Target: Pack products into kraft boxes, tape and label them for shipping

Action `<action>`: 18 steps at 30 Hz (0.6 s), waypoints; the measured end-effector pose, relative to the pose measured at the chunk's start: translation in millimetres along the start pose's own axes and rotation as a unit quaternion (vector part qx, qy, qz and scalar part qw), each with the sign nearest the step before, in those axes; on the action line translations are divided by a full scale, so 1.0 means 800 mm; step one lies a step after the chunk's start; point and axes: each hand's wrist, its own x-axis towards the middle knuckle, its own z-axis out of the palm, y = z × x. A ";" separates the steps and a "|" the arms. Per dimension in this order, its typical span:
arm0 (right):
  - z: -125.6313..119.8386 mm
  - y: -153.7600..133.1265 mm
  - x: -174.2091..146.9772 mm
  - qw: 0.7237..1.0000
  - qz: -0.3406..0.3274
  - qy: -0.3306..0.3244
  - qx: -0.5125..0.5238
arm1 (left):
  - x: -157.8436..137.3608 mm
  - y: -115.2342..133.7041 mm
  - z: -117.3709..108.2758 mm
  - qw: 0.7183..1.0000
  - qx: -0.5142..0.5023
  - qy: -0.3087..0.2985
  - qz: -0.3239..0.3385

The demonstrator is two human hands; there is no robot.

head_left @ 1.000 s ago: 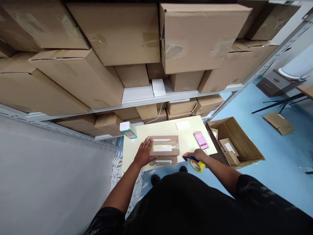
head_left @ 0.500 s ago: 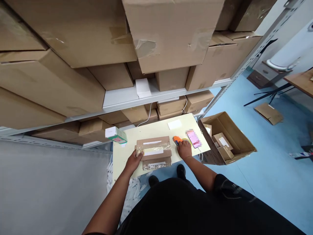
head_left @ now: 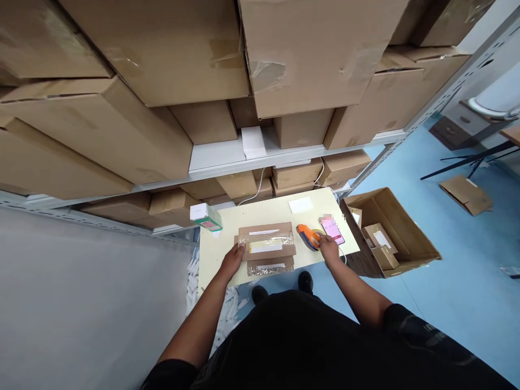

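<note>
My left hand (head_left: 233, 261) pinches the left edge of a flat cardboard parcel (head_left: 287, 249), its thumb on top. Clear tape runs across this parcel, and a white label (head_left: 266, 246) shows on it. Another flat taped parcel (head_left: 252, 267) sticks out from under its near side. To the right, my right hand (head_left: 329, 249) is closed on the rear end of an orange tape dispenser (head_left: 307, 236), which holds a yellowish roll. The fingertips are partly hidden. Just beyond that hand lies a phone with a pink screen (head_left: 333, 232).
The cream table (head_left: 221, 254) also bears a green-and-white box (head_left: 206, 216) and a white paper (head_left: 300, 205). An open carton (head_left: 418, 238) with small boxes stands at its right. Shelves (head_left: 219, 157) full of cartons rise behind; paper strips (head_left: 229, 309) lie below.
The view has shifted, so the table appears farther right. My right hand has slid right along the tape dispenser, uncovering more of it. My left hand stays at the parcel's left edge.
</note>
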 end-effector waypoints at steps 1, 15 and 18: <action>-0.008 0.000 -0.004 1.000 -0.003 0.016 -0.001 | 0.000 -0.001 0.000 1.000 0.003 -0.001 0.002; 0.077 -0.079 -0.038 0.965 0.000 -0.238 -0.106 | -0.004 0.000 0.010 1.000 -0.013 -0.012 0.000; 0.066 -0.093 -0.031 0.961 0.030 -0.248 -0.119 | -0.010 0.003 0.007 0.998 -0.063 -0.020 0.006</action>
